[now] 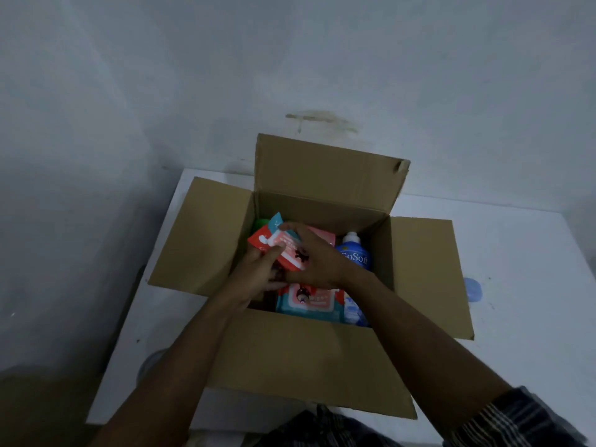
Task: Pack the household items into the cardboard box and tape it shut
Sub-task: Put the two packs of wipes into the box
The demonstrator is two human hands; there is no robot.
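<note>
An open cardboard box (290,359) stands on a white table, all flaps spread out. Both my hands reach inside it. My left hand (258,269) and my right hand (317,256) together hold a red and teal packet (283,248) above the other contents. Below it lies a teal and pink wipes pack (308,303). A blue softener pouch with a white cap (354,253) stands at the box's right side. A second blue pouch (354,312) lies near the front right corner. Something green (259,224) shows at the back left.
The white table (522,285) sits in a corner against grey walls. A small blue round lid (472,289) lies on the table right of the box. The table's left edge drops to a dark floor. A grey round object (151,362) peeks from under that edge.
</note>
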